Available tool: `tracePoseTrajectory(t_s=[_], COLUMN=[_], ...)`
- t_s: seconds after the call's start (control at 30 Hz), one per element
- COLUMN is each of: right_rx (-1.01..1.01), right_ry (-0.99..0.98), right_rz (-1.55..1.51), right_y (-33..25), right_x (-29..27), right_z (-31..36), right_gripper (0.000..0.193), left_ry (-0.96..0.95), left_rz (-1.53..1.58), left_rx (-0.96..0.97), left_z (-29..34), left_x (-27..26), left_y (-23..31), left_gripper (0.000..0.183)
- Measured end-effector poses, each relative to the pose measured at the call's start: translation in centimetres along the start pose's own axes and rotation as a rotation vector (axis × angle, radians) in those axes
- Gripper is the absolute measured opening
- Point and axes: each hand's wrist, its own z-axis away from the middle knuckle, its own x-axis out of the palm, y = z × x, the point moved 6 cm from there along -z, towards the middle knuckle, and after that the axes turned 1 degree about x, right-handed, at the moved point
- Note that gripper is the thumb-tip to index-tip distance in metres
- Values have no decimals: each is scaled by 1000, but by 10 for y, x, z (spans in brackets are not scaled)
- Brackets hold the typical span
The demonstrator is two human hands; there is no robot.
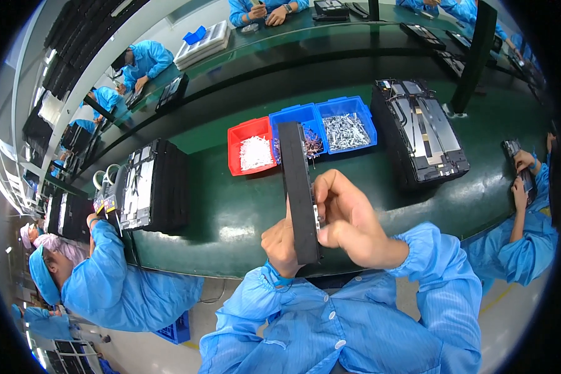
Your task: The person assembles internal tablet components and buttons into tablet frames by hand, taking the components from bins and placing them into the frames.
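My left hand (279, 245) is wrapped round the lower part of a black foam tray (299, 181), which stands tilted on its edge above the bench. Small metallic parts show along the tray's right side; its face is turned away from view. At that right side my right hand (355, 227) is closed, thumb and forefinger pinched against the parts. Whatever lies between those fingertips is too small to tell. Beyond the tray stand a red bin (232, 149) of small white pieces, a blue bin (295, 112) of reddish-dark pieces, partly hidden, and another blue bin (372, 128) of silvery-white strips.
A stack of black trays with electronic assemblies (421, 134) stands at the right, another stack (162, 187) at the left. Co-workers in blue sit close on both sides and across the green bench (230, 218). A dark post (474, 62) rises at the back right.
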Motion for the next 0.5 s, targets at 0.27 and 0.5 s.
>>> tracePoseTrajectory(t_s=[0.27,0.5], right_rx=[-52,22], right_ry=[-45,4], right_rz=[18,-9], right_y=[-2,-4], right_x=[-2,-9], right_z=[-6,-13], right_gripper=[38,30], left_ry=[58,105], left_rz=[206,-83], left_rx=[-50,-21], left_z=[9,4], left_x=[5,1], left_y=[-12,-2], left_gripper=[58,14])
